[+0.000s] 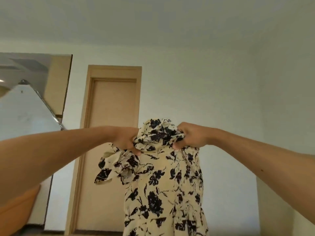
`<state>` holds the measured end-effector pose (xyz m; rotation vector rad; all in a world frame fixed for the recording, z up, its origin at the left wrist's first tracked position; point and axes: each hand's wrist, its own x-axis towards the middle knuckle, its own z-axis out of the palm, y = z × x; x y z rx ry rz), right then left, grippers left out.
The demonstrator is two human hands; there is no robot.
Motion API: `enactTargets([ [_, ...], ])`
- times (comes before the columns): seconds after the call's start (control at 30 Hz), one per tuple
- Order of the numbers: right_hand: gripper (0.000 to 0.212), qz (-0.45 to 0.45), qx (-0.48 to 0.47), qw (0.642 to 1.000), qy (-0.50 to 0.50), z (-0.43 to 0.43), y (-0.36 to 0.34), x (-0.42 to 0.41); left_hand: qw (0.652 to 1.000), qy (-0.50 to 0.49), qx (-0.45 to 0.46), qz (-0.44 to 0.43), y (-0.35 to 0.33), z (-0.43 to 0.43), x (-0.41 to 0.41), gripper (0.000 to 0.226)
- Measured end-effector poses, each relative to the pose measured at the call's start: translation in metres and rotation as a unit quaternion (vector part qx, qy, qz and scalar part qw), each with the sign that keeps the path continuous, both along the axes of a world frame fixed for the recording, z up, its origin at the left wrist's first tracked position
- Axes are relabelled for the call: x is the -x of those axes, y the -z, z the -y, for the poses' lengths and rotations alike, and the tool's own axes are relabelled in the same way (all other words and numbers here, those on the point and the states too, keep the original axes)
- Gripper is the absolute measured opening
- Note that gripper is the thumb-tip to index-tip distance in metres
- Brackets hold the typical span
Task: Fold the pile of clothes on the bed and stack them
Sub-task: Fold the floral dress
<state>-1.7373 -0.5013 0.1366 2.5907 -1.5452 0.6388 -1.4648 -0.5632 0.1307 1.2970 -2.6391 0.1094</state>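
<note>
A cream dress with a dark floral print (pixel 163 188) hangs in the air in front of me, its lower part running out of the bottom of the frame. My left hand (pixel 127 139) grips the bunched top of the dress on the left side. My right hand (pixel 189 136) grips the bunched top on the right side. Both arms are stretched forward at chest height. A ruffled sleeve droops below my left hand. The bed and the pile of clothes are out of view.
A closed light wooden door (pixel 110 133) stands straight ahead behind the dress. A mirror with a wooden frame (pixel 34 92) leans on the left. The wall on the right is plain white.
</note>
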Motion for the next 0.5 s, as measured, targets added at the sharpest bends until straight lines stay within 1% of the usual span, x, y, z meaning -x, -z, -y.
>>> enactTargets([
  [0.07, 0.033, -0.013, -0.005, 1.0, 0.01, 0.038, 0.022, -0.003, 0.999, -0.046, 0.008, 0.015, 0.027, 0.036, 0.009, 0.055],
  [0.13, 0.026, -0.031, 0.04, 0.997, 0.053, 0.071, 0.023, -0.006, 0.993, -0.093, 0.061, 0.03, 0.03, 0.062, 0.023, 0.041],
  [0.2, 0.019, -0.02, 0.15, 0.984, 0.094, 0.098, 0.0, -0.007, 0.977, -0.13, 0.168, 0.0, 0.005, 0.076, 0.037, 0.02],
  [0.23, 0.016, 0.005, 0.22, 0.969, 0.107, 0.106, -0.019, -0.008, 0.962, -0.145, 0.23, -0.032, -0.018, 0.081, 0.042, 0.014],
  [0.3, 0.014, 0.092, 0.343, 0.928, 0.111, 0.108, -0.06, -0.007, 0.932, -0.147, 0.314, -0.105, -0.07, 0.08, 0.048, 0.012],
  [0.37, 0.024, 0.159, 0.425, 0.887, 0.084, 0.095, -0.097, -0.002, 0.906, -0.133, 0.376, -0.145, -0.117, 0.066, 0.048, 0.012],
  [0.43, 0.026, 0.173, 0.459, 0.869, 0.064, 0.078, -0.115, 0.003, 0.884, -0.127, 0.425, -0.15, -0.144, 0.049, 0.048, 0.019],
  [0.5, 0.029, 0.165, 0.473, 0.864, 0.055, 0.058, -0.117, 0.005, 0.874, -0.113, 0.446, -0.158, -0.152, 0.031, 0.048, 0.028],
])
